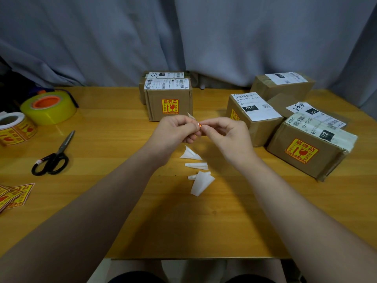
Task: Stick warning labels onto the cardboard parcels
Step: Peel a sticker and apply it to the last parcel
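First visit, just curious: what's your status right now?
Left hand and right hand pinch one label, peeling backing. Three parcels already labelled. Backing scraps below; nothing blocking.

A honey-coloured wooden bench fills the lower view. At 9 o'clock on it lie black-handled steel scissors, closed, blades pointing toward 1 o'clock. At 10 o'clock a roll of yellowish clear packing tape with an orange core lies flat. Just below centre, several white paper scraps lie close together. A grey pleated curtain hangs at 12 o'clock behind the bench.
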The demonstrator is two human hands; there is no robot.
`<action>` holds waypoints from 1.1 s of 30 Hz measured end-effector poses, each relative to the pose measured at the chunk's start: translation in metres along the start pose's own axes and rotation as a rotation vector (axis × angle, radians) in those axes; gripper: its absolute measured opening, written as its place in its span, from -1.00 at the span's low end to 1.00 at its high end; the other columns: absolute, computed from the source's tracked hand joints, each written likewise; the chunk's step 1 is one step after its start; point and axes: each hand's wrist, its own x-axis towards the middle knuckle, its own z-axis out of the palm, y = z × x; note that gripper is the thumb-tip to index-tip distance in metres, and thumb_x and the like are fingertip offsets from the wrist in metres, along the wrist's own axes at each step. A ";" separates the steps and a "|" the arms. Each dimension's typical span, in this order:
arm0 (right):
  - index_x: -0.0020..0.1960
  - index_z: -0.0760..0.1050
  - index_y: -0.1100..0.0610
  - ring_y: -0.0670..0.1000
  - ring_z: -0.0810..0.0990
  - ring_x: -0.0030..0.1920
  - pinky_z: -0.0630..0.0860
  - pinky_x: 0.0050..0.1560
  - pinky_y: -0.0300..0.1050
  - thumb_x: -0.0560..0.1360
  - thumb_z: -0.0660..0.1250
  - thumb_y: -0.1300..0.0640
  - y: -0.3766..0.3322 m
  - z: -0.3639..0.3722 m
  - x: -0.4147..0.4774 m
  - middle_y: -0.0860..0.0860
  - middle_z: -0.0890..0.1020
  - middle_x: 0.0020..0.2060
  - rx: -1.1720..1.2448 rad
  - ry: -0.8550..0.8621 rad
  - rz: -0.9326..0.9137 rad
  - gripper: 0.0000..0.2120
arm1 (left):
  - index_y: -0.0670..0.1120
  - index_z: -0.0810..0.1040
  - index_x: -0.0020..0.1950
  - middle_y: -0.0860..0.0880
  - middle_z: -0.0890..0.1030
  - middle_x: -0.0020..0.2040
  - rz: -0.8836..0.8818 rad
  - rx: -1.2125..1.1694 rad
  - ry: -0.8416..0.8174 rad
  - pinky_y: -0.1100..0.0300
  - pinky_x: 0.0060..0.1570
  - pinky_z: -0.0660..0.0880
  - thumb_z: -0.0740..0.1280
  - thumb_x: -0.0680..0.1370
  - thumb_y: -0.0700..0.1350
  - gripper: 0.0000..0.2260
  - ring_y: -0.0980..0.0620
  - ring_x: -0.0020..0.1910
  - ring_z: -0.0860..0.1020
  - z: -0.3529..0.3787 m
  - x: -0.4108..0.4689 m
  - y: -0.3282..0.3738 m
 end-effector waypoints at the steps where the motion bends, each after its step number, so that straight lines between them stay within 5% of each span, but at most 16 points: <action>1: 0.02 0.62 0.25 -0.30 0.60 -0.22 0.51 -0.12 -0.41 0.47 0.35 0.35 0.000 0.000 0.000 0.00 0.64 -0.23 -0.008 -0.001 -0.005 -0.85 | -0.16 0.60 -0.18 -0.07 0.60 -0.29 -0.001 -0.002 0.004 0.31 -0.28 0.48 0.30 0.52 -0.28 -0.88 0.11 -0.33 0.51 0.000 0.000 0.000; 13: 0.00 0.63 0.22 -0.14 0.60 -0.17 0.53 -0.10 -0.33 0.47 0.36 0.34 0.000 0.000 0.002 -0.01 0.65 -0.21 -0.011 0.005 0.006 -0.86 | -0.17 0.60 -0.19 -0.07 0.60 -0.30 0.001 -0.014 0.017 0.29 -0.29 0.48 0.30 0.52 -0.27 -0.87 0.11 -0.35 0.52 0.001 -0.001 -0.001; 19: -0.01 0.63 0.18 -0.23 0.61 -0.20 0.54 -0.09 -0.35 0.47 0.36 0.33 0.001 0.002 0.002 -0.04 0.65 -0.24 0.005 -0.009 0.016 -0.85 | -0.16 0.59 -0.20 -0.08 0.60 -0.30 0.007 -0.006 0.014 0.30 -0.29 0.48 0.30 0.52 -0.28 -0.87 0.12 -0.36 0.53 0.000 -0.001 -0.001; 25: -0.01 0.63 0.22 -0.01 0.67 -0.13 0.60 -0.03 -0.19 0.45 0.40 0.26 0.000 0.001 0.001 0.06 0.68 -0.20 0.083 -0.024 0.056 -0.88 | -0.15 0.53 -0.22 -0.05 0.56 -0.33 0.025 -0.018 0.005 0.34 -0.30 0.48 0.27 0.52 -0.33 -0.84 0.15 -0.37 0.51 0.000 -0.002 -0.001; 33: -0.01 0.64 0.22 -0.20 0.62 -0.18 0.54 -0.09 -0.35 0.47 0.38 0.28 0.002 0.003 0.001 -0.03 0.66 -0.25 0.005 0.004 0.015 -0.89 | -0.16 0.53 -0.22 -0.05 0.57 -0.32 0.067 0.026 0.016 0.34 -0.30 0.49 0.28 0.51 -0.35 -0.85 0.15 -0.36 0.51 -0.001 -0.004 0.000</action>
